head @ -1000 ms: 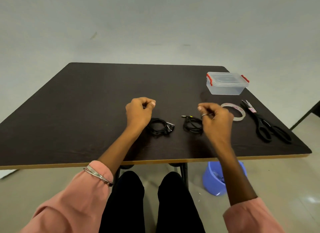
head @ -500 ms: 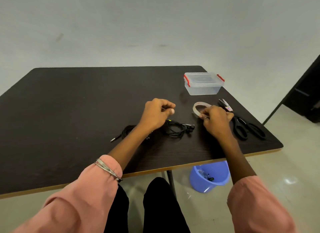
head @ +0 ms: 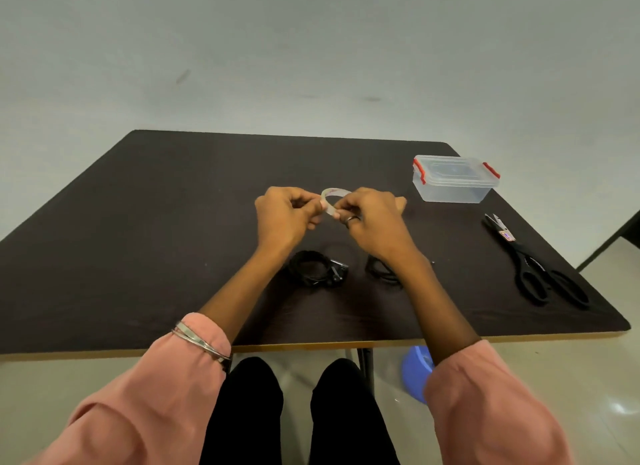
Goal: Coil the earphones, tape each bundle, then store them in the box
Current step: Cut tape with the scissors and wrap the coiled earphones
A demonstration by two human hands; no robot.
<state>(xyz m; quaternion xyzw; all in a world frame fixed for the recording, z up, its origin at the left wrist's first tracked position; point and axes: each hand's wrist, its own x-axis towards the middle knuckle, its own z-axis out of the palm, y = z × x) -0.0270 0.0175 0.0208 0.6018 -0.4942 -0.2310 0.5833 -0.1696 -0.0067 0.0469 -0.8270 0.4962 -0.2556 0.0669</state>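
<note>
Both hands are up over the middle of the tabletop [head: 138, 243], and they hold the tape roll [head: 331, 198] between them. The left hand [head: 285, 218] is pinched shut on the near side of the roll. The right hand [head: 372, 222] is pinched shut on it too, at the roll's 5 o'clock edge. It looks like the fingers are picking at the tape to find its loose end.

So this is the taping step. 2 black earphone bundles lie on the tabletop, already coiled. The left bundle [head: 317, 272] sits at 6 o'clock from the hands, and the right bundle [head: 381, 270] is partly hidden under the right wrist. I see no tape on either yet.

Next, a strip has to be pulled off and cut. The scissors [head: 535, 267] wait at 4 o'clock, well apart from the hands.

The clear box [head: 453, 191] with red clips stands at 2 o'clock. Its lid is on, and it looks empty inside. It must be opened before the bundles go in.
</note>
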